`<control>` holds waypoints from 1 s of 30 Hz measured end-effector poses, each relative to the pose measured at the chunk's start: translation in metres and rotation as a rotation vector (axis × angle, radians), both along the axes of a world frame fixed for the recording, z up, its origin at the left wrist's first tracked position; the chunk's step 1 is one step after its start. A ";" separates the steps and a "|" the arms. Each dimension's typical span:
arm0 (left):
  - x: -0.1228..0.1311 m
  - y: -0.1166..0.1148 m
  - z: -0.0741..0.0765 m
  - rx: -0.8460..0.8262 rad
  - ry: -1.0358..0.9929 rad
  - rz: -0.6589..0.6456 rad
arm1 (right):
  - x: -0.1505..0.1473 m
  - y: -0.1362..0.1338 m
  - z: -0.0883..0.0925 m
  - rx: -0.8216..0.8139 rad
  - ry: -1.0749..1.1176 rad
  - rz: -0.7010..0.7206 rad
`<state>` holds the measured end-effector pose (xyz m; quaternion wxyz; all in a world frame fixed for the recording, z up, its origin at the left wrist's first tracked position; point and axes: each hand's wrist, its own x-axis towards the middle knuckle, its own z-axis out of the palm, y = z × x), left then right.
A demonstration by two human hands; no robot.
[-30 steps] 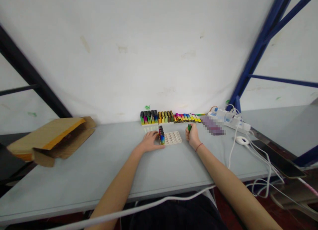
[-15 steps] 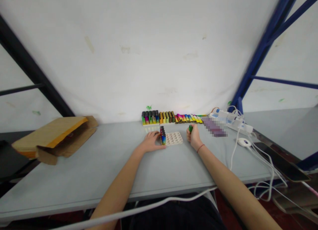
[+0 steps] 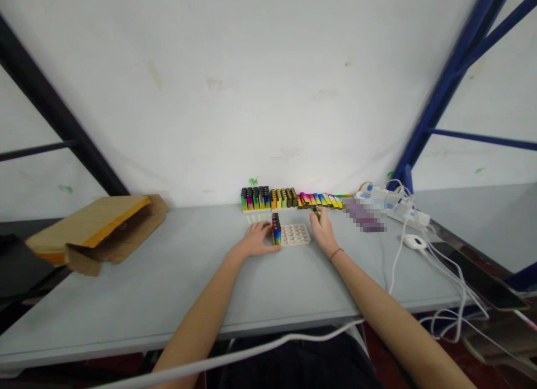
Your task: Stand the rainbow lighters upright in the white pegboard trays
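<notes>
My left hand [image 3: 255,239] rests flat on the grey table [image 3: 168,282], its fingertips beside a short stack of multicoloured lighters [image 3: 276,229]. That stack stands at the left edge of a pale dimpled tray [image 3: 296,235]. My right hand [image 3: 321,228] reaches far forward and pinches a dark green lighter [image 3: 316,212] at its fingertips, mostly hidden. The lighter is right at the front of a row of lighters lying side by side [image 3: 319,201]. To the left of that row stand upright lighters in a block [image 3: 255,198].
A brown cardboard envelope [image 3: 94,235] lies at the table's left. On the right are a pixelated blurred object [image 3: 363,214], a white power strip [image 3: 396,207] and white cables. Blue metal uprights [image 3: 444,81] and a black bar [image 3: 54,109] frame the white wall.
My right hand has moved forward from beside the tray to the row of lying lighters, with the green lighter at its fingertips. My left hand stays put.
</notes>
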<state>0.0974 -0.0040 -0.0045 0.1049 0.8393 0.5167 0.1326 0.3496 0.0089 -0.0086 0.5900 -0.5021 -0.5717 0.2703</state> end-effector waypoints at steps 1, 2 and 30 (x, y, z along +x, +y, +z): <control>0.000 0.000 0.000 -0.005 0.006 -0.006 | -0.001 -0.001 0.000 0.094 -0.081 -0.001; -0.001 0.000 0.000 -0.010 0.008 -0.013 | -0.003 -0.002 0.001 0.174 -0.139 0.005; -0.003 -0.001 -0.001 -0.023 0.020 -0.031 | -0.034 -0.010 0.008 0.098 -0.887 0.226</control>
